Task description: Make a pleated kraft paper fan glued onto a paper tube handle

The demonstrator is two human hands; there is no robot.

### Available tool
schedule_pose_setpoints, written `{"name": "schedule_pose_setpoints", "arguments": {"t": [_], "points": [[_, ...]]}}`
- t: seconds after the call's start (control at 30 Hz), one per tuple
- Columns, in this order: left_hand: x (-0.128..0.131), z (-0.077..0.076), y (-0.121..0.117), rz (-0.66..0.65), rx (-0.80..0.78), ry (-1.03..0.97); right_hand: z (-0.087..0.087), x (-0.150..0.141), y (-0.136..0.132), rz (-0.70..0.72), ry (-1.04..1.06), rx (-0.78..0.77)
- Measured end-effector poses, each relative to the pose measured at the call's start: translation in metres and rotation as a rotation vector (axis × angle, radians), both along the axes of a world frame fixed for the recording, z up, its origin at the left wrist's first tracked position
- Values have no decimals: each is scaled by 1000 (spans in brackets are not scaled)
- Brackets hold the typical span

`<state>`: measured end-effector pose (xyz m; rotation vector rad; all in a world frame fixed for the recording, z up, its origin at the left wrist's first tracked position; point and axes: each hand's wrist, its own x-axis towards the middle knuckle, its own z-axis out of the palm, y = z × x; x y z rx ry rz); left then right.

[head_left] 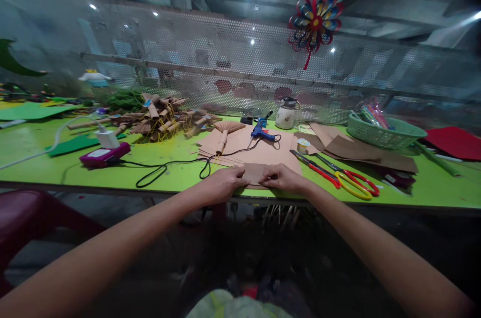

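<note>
Between my two hands, at the table's front edge, is a small piece of brown paper [254,173]. My left hand [227,183] pinches its left side, fingers closed. On its right side my right hand [281,178] grips with thumb and fingers together. Beneath and behind lie larger sheets of brown paper [276,152]. A pleated paper fan with a rolled handle [223,140] rests on those sheets, and a blue glue gun [261,131] stands just beyond, its black cord running left. Whether the small piece is folded or flat, I cannot tell.
To the right are red-and-yellow scissors [355,180], a red-handled cutter [319,168], a small tub [302,145] and a green basket [387,130]. A pile of rolled brown paper [161,120] lies left, near a maroon power strip [105,154]. A white jar [286,115] stands behind.
</note>
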<state>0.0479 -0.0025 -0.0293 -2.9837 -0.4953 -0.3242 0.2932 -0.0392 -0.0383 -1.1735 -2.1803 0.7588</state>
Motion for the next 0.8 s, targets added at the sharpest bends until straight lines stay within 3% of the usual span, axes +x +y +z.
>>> {"name": "schedule_pose_setpoints", "arguments": {"t": [0.2, 0.57, 0.8], "points": [[-1, 4, -2, -20, -38, -39, -3, 2, -9, -23, 43, 110], [-2, -3, 5, 7, -18, -29, -7, 2, -8, 18, 27, 133], [-1, -1, 6, -26, -116, -110, -10, 6, -7, 69, -16, 163]]}}
